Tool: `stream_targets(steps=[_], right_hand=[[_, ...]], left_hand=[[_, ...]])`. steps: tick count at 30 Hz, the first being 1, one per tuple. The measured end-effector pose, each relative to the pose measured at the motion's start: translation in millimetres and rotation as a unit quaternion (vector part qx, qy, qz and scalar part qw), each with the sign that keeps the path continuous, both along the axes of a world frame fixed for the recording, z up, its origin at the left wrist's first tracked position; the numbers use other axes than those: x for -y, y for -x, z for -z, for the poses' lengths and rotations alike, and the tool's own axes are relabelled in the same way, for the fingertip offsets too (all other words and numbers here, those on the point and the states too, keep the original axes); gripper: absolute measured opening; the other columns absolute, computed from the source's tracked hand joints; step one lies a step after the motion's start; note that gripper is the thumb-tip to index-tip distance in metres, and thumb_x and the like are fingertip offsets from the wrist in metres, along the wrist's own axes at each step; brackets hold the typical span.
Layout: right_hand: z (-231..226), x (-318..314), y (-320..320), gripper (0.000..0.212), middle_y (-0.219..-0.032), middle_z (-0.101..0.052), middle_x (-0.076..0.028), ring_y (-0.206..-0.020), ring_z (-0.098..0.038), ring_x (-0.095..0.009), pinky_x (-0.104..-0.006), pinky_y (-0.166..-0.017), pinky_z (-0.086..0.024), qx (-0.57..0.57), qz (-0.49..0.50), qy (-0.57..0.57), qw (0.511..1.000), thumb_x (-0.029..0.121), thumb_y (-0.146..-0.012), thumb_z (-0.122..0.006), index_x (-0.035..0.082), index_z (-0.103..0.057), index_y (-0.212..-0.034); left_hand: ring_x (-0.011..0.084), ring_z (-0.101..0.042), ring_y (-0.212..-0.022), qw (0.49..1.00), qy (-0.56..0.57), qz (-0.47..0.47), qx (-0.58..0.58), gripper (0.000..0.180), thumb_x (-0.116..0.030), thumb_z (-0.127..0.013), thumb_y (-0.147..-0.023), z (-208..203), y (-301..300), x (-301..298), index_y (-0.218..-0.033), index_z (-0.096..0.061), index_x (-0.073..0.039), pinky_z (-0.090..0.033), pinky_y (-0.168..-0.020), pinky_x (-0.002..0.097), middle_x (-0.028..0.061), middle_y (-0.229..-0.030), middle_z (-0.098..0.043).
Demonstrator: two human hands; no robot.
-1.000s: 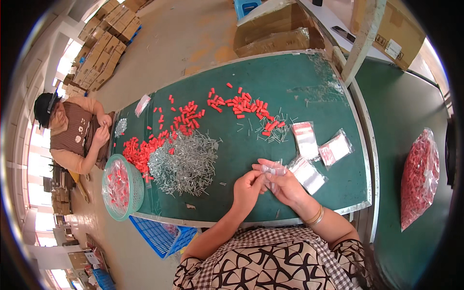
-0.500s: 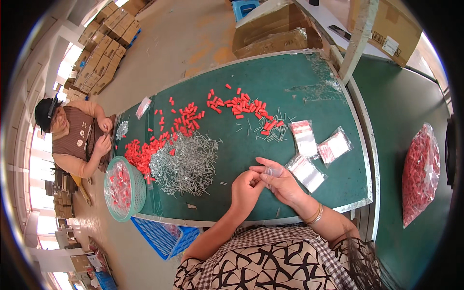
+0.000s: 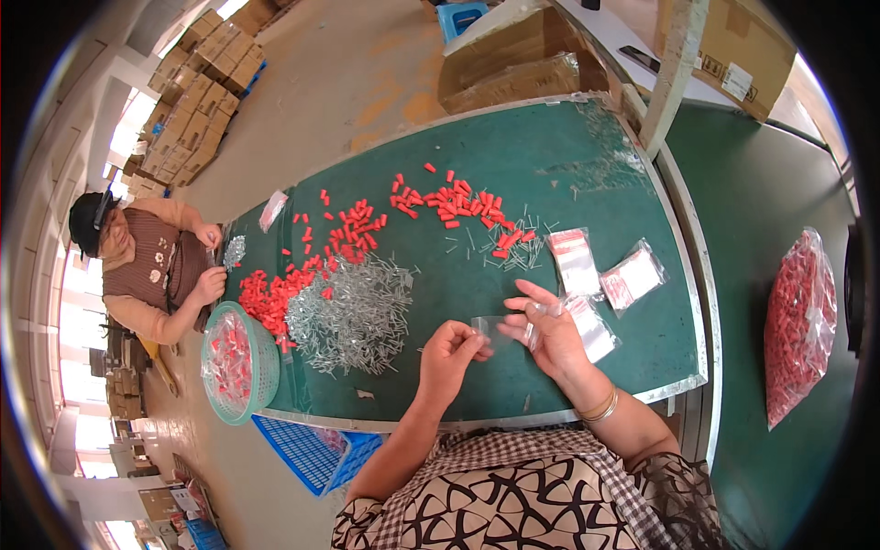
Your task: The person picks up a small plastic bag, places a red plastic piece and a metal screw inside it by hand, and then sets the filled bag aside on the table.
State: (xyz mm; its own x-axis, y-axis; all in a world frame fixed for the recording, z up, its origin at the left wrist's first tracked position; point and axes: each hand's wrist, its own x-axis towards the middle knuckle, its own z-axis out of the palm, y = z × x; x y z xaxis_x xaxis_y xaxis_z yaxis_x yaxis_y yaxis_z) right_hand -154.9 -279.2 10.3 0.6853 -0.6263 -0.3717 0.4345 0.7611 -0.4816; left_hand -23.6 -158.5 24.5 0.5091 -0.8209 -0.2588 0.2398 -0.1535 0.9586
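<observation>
A small clear plastic bag [image 3: 491, 324] stretches between my two hands above the near side of the green table. My left hand [image 3: 449, 359] pinches one edge of it between thumb and fingers. My right hand [image 3: 550, 341], a bangle at its wrist, grips the other side, with some fingers stretched out. Behind my right hand lie flat clear bags with red print: one partly covered bag [image 3: 594, 332], another bag [image 3: 576, 264] and a third bag [image 3: 634, 277]. To the left spreads a big heap of silver screws [image 3: 353, 316], with small red plastic plugs [image 3: 270, 298] beside it.
More red plugs [image 3: 467, 202] and loose screws [image 3: 527, 240] lie farther back. A green basket [image 3: 266, 362] stands at the table's left edge, near a co-worker [image 3: 151, 261]. A blue crate [image 3: 302, 454] sits below. A large bag of red plugs [image 3: 799, 330] rests at right.
My hands have moved apart, drawing the clear bag out between them. My right hand's fingers have spread. The co-worker's hands have lowered toward the small screw pile.
</observation>
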Motion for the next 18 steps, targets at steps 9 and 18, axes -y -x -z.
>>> stream_targets(steps=[9,18], right_hand=[[-6,-9,11,0.022,-0.072,-0.062,0.001,-0.063,-0.053,-0.007,-0.0256,-0.057,-0.045,-0.198,-0.071,0.318,0.924,0.023,-0.092,-0.064,0.002,-0.069,-0.097],[-15,-19,15,0.015,-0.079,-0.066,-0.007,-0.074,-0.063,-0.024,-0.0327,-0.067,-0.05,-0.176,-0.164,0.598,0.764,0.021,-0.087,-0.066,0.007,-0.07,-0.091]], left_hand=[[0.0165,-0.063,-0.077,0.916,-0.052,0.068,0.391,0.008,0.001,-0.066,-0.08,-40,-19,-4,-0.088,-0.068,-0.001,-0.049,-0.069,0.0271,0.0086,-0.085,-0.066],[0.0167,-0.057,-0.072,0.91,-0.029,0.165,0.379,0.015,-0.004,-0.066,-0.081,-54,-6,-2,-0.096,-0.067,-0.003,-0.046,-0.067,0.0276,0.0051,-0.08,-0.062]])
